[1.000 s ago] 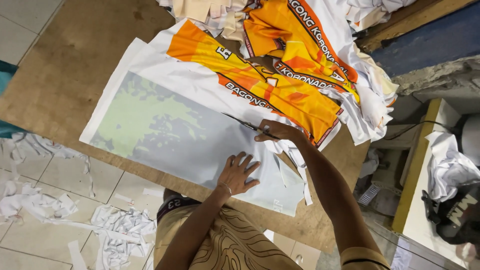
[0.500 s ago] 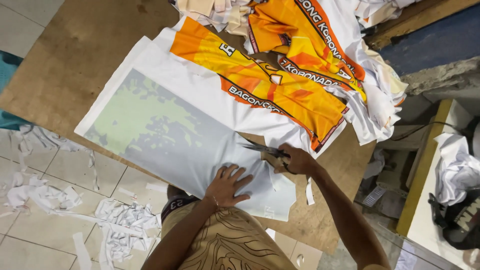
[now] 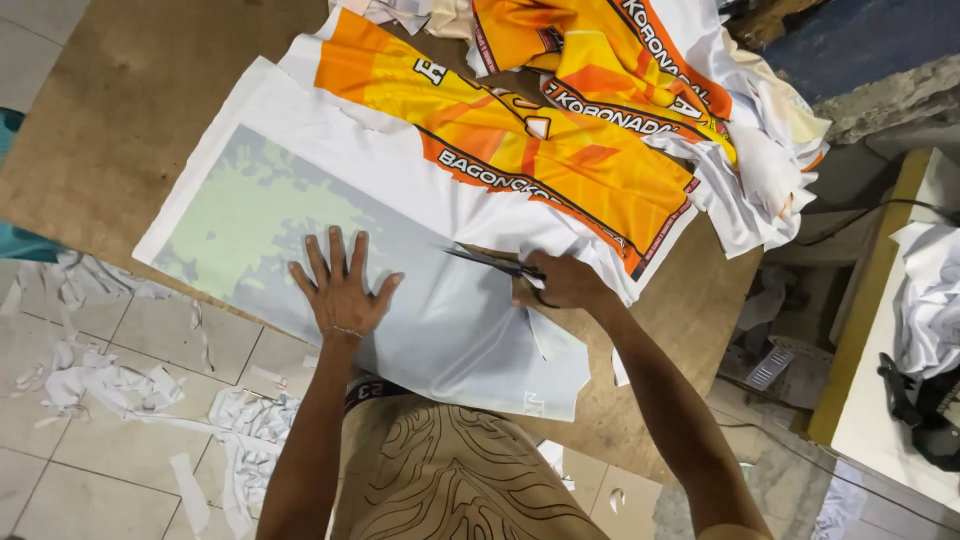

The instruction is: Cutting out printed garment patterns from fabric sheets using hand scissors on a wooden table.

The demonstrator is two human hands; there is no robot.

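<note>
**Scissors cutting a printed fabric panel on a brown table**

White paper scraps are lying scattered on the tiled floor below the left edge of the table. On the table, a pale printed fabric sheet with a faded green and grey pattern is lying flat, reaching from near the left edge toward the near edge, where it is hanging slightly over.

The left hand is pressing down on this sheet, palm flat, its fingers spread wide open and gripping nothing.

Just to the right, the scissors are lying low over the sheet with the blades pointing left toward the left hand. The right hand is holding them, its fingers closed around the handles, at the border between the pale sheet and an orange and yellow printed jersey panel with white margins.

Further back, toward the far right corner of the table, more orange printed fabric pieces are lying heaped together with crumpled white cloth. Beyond the right edge, a white bench with a yellow rim is carrying more white cloth.
</note>
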